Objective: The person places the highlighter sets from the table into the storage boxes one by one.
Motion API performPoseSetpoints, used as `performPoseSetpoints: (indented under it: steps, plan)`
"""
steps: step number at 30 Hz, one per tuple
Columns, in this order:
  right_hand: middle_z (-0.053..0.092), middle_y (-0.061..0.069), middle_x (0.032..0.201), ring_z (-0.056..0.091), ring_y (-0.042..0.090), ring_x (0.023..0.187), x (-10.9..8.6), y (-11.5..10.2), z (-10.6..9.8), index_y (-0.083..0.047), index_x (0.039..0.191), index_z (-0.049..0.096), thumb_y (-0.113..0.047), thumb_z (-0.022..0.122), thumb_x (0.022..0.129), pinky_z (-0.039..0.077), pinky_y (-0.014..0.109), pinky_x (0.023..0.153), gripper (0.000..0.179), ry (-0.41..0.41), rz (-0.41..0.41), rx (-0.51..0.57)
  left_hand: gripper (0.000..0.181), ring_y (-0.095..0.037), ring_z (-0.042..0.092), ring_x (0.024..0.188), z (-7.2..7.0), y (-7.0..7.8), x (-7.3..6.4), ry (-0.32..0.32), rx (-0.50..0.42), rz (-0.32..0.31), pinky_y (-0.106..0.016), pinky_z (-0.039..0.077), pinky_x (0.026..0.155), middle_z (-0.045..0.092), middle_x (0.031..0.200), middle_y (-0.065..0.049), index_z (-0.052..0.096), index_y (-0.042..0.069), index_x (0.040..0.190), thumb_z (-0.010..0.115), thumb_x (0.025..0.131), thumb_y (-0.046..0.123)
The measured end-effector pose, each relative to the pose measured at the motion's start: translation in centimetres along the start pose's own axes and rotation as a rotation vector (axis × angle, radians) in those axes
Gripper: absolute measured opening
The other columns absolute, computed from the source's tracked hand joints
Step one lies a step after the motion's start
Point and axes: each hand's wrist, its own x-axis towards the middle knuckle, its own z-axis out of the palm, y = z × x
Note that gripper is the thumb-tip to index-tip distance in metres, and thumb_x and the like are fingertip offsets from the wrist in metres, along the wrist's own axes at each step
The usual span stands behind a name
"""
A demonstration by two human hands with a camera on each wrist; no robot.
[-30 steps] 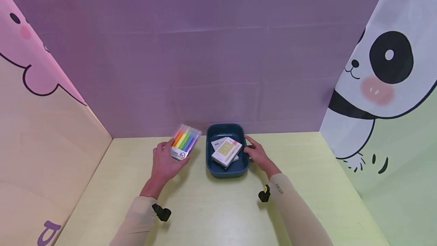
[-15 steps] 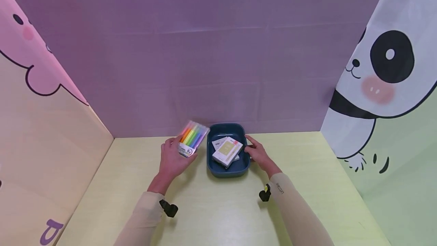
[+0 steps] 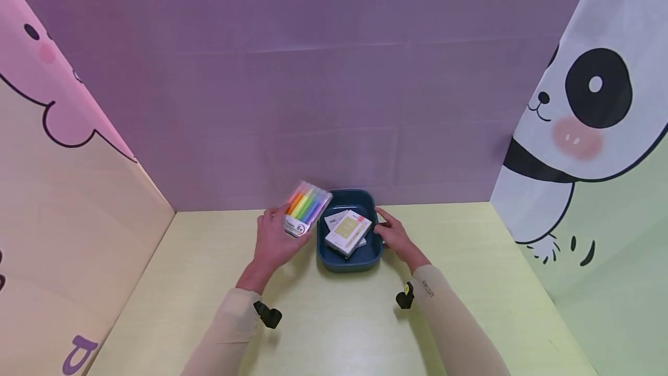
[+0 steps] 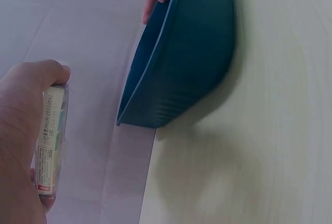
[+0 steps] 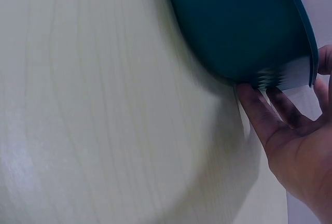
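My left hand (image 3: 276,242) holds a clear pack of rainbow-coloured markers (image 3: 309,208) by its lower left part, tilted and raised beside the dark blue bin (image 3: 348,266). The pack's upper right corner overlaps the bin's left rim in the head view. Seen from the left wrist, the pack's printed narrow side (image 4: 51,136) faces the camera, above and apart from the bin (image 4: 197,42). My right hand (image 3: 395,238) holds the bin's right side. In the right wrist view, its fingers (image 5: 259,112) press the outer wall and the thumb reaches over the rim.
Inside the bin lies a white box with a beige panel (image 3: 348,233), on top of another white box (image 3: 334,219). The pale wooden table (image 3: 334,318) ends at a purple back wall (image 3: 334,103). Printed panels flank it, a panda (image 3: 584,115) on the right.
My left hand has carried the marker pack rightward and slightly up, from beside the bin to its left rim. My right hand and the boxes hold their places.
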Motion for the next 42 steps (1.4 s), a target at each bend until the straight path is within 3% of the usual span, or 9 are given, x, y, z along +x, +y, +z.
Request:
performPoseSetpoints:
  steps: [13, 24, 29, 35, 42]
  plan:
    - [0.058, 0.022, 0.122, 0.060, 0.027, 0.096, -0.4, -0.2, 0.0, -0.022, 0.150, 0.039, -0.007, 0.054, 0.089, 0.055, 0.035, 0.064, 0.065, -0.010, -0.041, 0.037, 0.089, -0.032, 0.036, 0.117, 1.2, 1.8, 0.5, -0.015, -0.022, 0.023, -0.046, 0.045, 0.090, 0.039, 0.135, -0.017, 0.041, 0.012, 0.146, 0.077, 0.074, 0.051]
    - [0.055, 0.024, 0.127, 0.059, 0.032, 0.103, -0.6, -0.8, -0.3, -0.019, 0.152, 0.036, -0.008, 0.054, 0.091, 0.056, 0.036, 0.066, 0.064, -0.044, -0.014, 0.050, 0.089, -0.029, 0.036, 0.116, 2.4, 3.0, 1.0, -0.046, -0.019, 0.027, -0.043, 0.046, 0.089, 0.040, 0.134, -0.014, 0.043, 0.014, 0.144, 0.078, 0.072, 0.053]
    - [0.053, 0.028, 0.128, 0.057, 0.039, 0.106, -1.9, -2.3, -0.6, -0.012, 0.153, 0.031, -0.006, 0.053, 0.092, 0.056, 0.040, 0.071, 0.065, -0.091, -0.025, 0.045, 0.089, -0.028, 0.037, 0.115, 3.0, 3.3, 1.1, -0.059, -0.013, 0.032, -0.042, 0.046, 0.088, 0.041, 0.133, -0.014, 0.043, 0.015, 0.144, 0.078, 0.071, 0.052]
    - [0.054, 0.027, 0.127, 0.057, 0.038, 0.107, -3.0, -3.4, -0.5, -0.011, 0.153, 0.031, -0.006, 0.052, 0.091, 0.056, 0.039, 0.071, 0.065, -0.086, -0.027, 0.032, 0.088, -0.027, 0.037, 0.114, 3.7, 3.6, 1.3, -0.077, 0.022, 0.048, -0.041, 0.047, 0.087, 0.042, 0.131, -0.012, 0.044, 0.016, 0.143, 0.078, 0.071, 0.054]
    - [0.056, 0.024, 0.126, 0.060, 0.031, 0.100, -0.8, -0.6, -0.2, -0.020, 0.151, 0.037, -0.008, 0.054, 0.091, 0.056, 0.038, 0.068, 0.063, -0.036, -0.025, 0.047, 0.088, -0.028, 0.039, 0.111, 4.1, 4.3, 1.1, -0.085, 0.037, 0.075, -0.040, 0.046, 0.087, 0.044, 0.128, -0.013, 0.045, 0.013, 0.142, 0.078, 0.071, 0.053]
